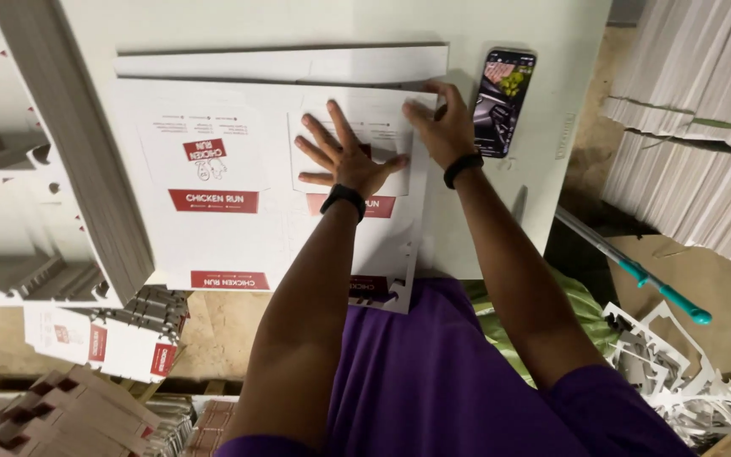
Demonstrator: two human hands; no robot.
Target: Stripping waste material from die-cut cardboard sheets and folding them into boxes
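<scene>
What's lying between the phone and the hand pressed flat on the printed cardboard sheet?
The right hand, gripping the sheet's edge, sits between the phone and the flat left hand, head view.

Both bare arms stretched forward side by side, left hand (345, 156) pressed flat, palm down, fingers fanned wide, right hand (442, 127) just beside it, fingers curled downward at the tips, dark band on each wrist

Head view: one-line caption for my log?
Left hand pressed flat on white printed flat carton sheet; right hand grips its far edge.
</scene>
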